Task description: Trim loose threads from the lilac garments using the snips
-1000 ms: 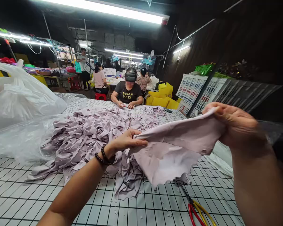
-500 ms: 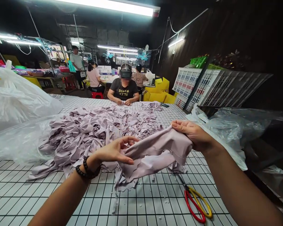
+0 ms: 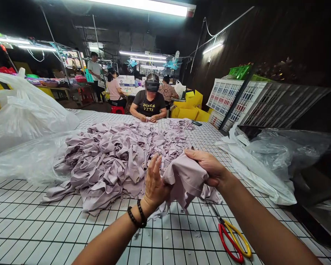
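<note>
My right hand (image 3: 209, 167) grips a bunched piece of pale lilac fabric (image 3: 185, 180) just above the table. My left hand (image 3: 155, 182), with a dark bead bracelet at the wrist, has its fingers stretched upward and its palm pressed flat against the left side of that piece. A large heap of the same lilac fabric pieces (image 3: 116, 154) lies directly behind both hands. Scissors with red and yellow handles (image 3: 233, 241) lie on the table under my right forearm.
The table (image 3: 33, 228) is white with a black grid. Clear plastic bags lie at the left (image 3: 24, 114) and right (image 3: 267, 158). Across the table a seated person in a black shirt (image 3: 150, 105) handles fabric. Yellow bins (image 3: 189, 108) and white crates (image 3: 253, 105) stand beyond.
The fabric piece was held spread wide between both hands; my hands have since come together and lowered, bunching it. My left hand let go of its pinch and now lies flat against it.
</note>
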Action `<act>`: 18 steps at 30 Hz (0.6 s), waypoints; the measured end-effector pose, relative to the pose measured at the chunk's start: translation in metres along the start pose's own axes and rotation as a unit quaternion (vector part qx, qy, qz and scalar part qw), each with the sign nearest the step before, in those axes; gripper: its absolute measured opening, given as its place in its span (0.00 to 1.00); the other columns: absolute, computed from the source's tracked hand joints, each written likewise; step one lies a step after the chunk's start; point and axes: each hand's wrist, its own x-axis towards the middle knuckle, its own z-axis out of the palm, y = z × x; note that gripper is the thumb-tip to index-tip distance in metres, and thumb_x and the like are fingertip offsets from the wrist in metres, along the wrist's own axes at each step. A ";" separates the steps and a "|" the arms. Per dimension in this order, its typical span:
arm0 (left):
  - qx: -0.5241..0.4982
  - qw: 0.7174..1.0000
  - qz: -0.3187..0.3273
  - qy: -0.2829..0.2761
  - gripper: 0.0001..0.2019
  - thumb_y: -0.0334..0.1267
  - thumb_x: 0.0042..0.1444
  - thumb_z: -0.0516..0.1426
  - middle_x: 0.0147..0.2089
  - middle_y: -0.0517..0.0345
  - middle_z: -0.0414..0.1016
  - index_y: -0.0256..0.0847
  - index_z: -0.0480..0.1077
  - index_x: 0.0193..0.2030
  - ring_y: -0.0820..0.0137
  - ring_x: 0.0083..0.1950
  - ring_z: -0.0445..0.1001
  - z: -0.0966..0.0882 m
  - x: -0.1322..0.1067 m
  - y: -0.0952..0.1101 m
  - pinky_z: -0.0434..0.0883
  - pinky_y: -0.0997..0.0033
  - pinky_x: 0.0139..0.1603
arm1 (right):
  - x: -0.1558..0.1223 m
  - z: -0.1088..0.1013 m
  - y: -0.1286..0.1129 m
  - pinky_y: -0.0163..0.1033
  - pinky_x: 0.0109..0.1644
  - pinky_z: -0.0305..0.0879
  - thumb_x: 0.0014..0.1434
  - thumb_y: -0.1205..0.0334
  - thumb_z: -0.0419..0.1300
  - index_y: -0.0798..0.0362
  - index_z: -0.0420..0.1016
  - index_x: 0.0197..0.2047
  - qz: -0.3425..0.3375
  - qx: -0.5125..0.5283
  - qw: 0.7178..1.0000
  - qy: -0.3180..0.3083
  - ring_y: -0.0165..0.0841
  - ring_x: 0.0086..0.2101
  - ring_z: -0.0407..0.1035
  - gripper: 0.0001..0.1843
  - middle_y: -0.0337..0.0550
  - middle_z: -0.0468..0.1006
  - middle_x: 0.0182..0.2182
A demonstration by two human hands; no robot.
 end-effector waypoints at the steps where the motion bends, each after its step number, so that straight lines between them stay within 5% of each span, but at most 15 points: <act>1: -0.028 0.999 -0.002 0.030 0.37 0.33 0.52 0.59 0.64 0.37 0.54 0.42 0.45 0.66 0.53 0.64 0.60 0.001 -0.002 0.001 0.67 0.49 0.58 | 0.002 0.001 0.002 0.36 0.22 0.70 0.56 0.49 0.61 0.51 0.69 0.30 -0.001 -0.004 1.000 -0.002 0.33 0.23 0.70 0.14 0.41 0.73 0.21; 4: -0.117 0.991 -0.041 0.046 0.21 0.30 0.55 0.54 0.52 0.47 0.66 0.42 0.60 0.56 0.62 0.53 0.69 -0.012 0.003 0.006 0.71 0.58 0.51 | 0.007 -0.003 0.006 0.38 0.26 0.71 0.56 0.48 0.60 0.51 0.68 0.30 0.001 -0.027 1.000 -0.007 0.34 0.24 0.70 0.15 0.41 0.72 0.21; 7: -0.204 0.960 -0.185 -0.046 0.09 0.34 0.59 0.53 0.42 0.51 0.73 0.39 0.70 0.45 0.65 0.45 0.72 -0.037 0.021 0.012 0.70 0.64 0.47 | 0.013 -0.013 0.013 0.36 0.25 0.68 0.55 0.48 0.62 0.51 0.66 0.30 0.005 -0.060 0.998 -0.011 0.31 0.22 0.67 0.16 0.38 0.71 0.22; 11: -0.324 0.802 -0.380 -0.329 0.17 0.48 0.55 0.58 0.23 0.61 0.70 0.33 0.71 0.28 0.75 0.24 0.65 -0.058 0.049 0.009 0.61 0.78 0.23 | 0.021 -0.020 0.029 0.36 0.33 0.67 0.49 0.48 0.67 0.53 0.68 0.31 0.009 -0.128 0.991 -0.036 0.30 0.27 0.67 0.18 0.36 0.71 0.25; 13: -0.336 0.720 -0.444 -0.414 0.20 0.48 0.47 0.64 0.16 0.66 0.62 0.33 0.68 0.19 0.80 0.18 0.57 -0.058 0.059 0.003 0.51 0.79 0.18 | 0.019 -0.017 0.038 0.41 0.45 0.67 0.43 0.50 0.71 0.54 0.72 0.35 0.003 -0.161 0.985 -0.058 0.36 0.39 0.70 0.22 0.42 0.74 0.35; 15: -0.352 0.672 -0.511 -0.404 0.17 0.44 0.45 0.66 0.14 0.67 0.62 0.32 0.69 0.19 0.81 0.16 0.55 -0.053 0.065 -0.002 0.50 0.79 0.17 | 0.011 -0.011 0.051 0.47 0.59 0.58 0.37 0.54 0.74 0.52 0.73 0.44 -0.018 -0.200 0.976 -0.086 0.44 0.55 0.62 0.31 0.48 0.70 0.52; 18: -0.377 0.646 -0.573 -0.334 0.12 0.41 0.52 0.62 0.18 0.64 0.69 0.32 0.73 0.28 0.78 0.17 0.62 -0.045 0.070 -0.002 0.58 0.79 0.18 | 0.000 0.009 0.084 0.51 0.67 0.42 0.38 0.56 0.73 0.49 0.65 0.57 -0.084 -0.266 0.957 -0.079 0.46 0.65 0.44 0.42 0.48 0.49 0.68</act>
